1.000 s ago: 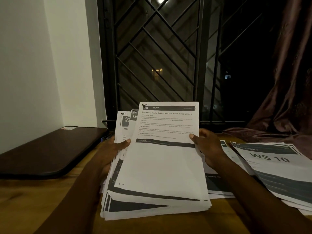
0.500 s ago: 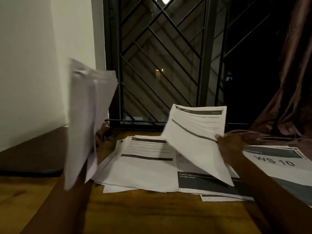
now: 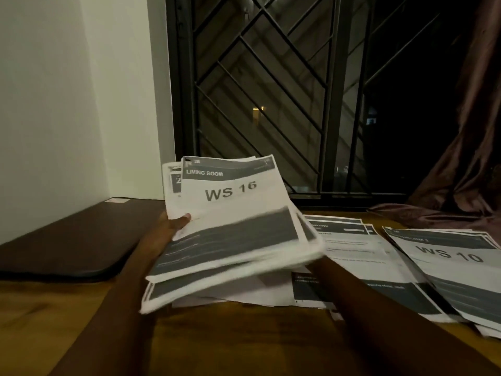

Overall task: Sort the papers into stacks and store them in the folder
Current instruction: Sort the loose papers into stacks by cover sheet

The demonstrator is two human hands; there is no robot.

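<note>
Sorting's roughly halfway, I'd say: left grip (image 3: 166,234) pinches the WS 16 bundle (image 3: 233,213) mid-frame, right grip is hidden underneath, can't tell. WS 10 stack (image 3: 450,257) sits lower right on the worktop (image 3: 244,340); dark folder (image 3: 76,240), left, looks closed, unfilled.

Dim, warm light; slight motion blur

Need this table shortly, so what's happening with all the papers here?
A person is sorting printed sheets on the wooden table. Their left hand grips a thick bundle topped by the WS 16 sheet; the right arm reaches under it, its hand hidden. Beneath lie loose sheets, a WS 10 stack sits to the right, and a dark closed case, possibly the folder, lies untouched at left.
</note>
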